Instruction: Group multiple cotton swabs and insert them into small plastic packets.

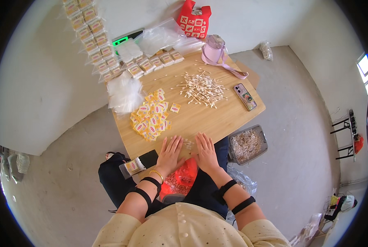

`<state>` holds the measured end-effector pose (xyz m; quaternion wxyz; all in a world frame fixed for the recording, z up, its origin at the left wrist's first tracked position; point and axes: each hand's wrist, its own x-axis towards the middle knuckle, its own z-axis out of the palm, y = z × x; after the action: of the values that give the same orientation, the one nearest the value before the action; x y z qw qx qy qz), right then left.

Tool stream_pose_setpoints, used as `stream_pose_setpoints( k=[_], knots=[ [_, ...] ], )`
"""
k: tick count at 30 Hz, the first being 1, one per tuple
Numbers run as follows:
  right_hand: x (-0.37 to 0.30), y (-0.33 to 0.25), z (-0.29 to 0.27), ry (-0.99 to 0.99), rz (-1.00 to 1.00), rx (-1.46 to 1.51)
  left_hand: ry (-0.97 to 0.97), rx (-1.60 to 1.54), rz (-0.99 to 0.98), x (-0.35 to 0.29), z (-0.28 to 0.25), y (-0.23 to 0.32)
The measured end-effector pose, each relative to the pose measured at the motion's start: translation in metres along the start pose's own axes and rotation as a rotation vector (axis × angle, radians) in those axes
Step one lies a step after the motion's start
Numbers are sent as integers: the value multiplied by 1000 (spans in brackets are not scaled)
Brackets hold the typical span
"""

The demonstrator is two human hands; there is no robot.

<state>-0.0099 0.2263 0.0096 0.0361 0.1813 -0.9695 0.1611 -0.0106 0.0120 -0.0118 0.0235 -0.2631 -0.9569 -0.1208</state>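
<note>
A small bundle of cotton swabs [187,144] lies at the near edge of the wooden table [217,117], between the two hands. The left hand [169,151] rests flat beside it, palm down, fingers [175,142] straight and slightly spread, the fingertips just touching the bundle's left side. The right hand [205,151] lies flat on the other side, fingers together and extended, their inner edge against the swabs; neither hand grips anything. Further up the table a loose heap of cotton swabs [201,87] is spread out, and to its left a pile of small yellow packets [151,117]. Clear plastic bags [125,94] sit at the table's left edge. A phone [245,96] lies near the right edge, a lilac bottle [214,50] at the far side. A grey bin of swabs [247,144] stands on the floor right of the table.
</note>
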Motion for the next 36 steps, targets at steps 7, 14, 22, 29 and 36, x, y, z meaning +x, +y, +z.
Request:
stream_pose_setpoints(
  k=[7,14,22,29,36],
  knots=[
    [-1,-16,30,-46,120,-46,38,-3,1,-2,5,3],
    [9,-11,29,-44,8,-90,13,61,17,-3,5,3],
    [4,-9,25,-51,50,-23,-68,91,7,4,-13,7],
    [-1,0,22,8,33,85,-102,232,35,5,-14,9],
    [-2,4,27,30,22,10,-106,152,4,26,-17,9]
  ],
)
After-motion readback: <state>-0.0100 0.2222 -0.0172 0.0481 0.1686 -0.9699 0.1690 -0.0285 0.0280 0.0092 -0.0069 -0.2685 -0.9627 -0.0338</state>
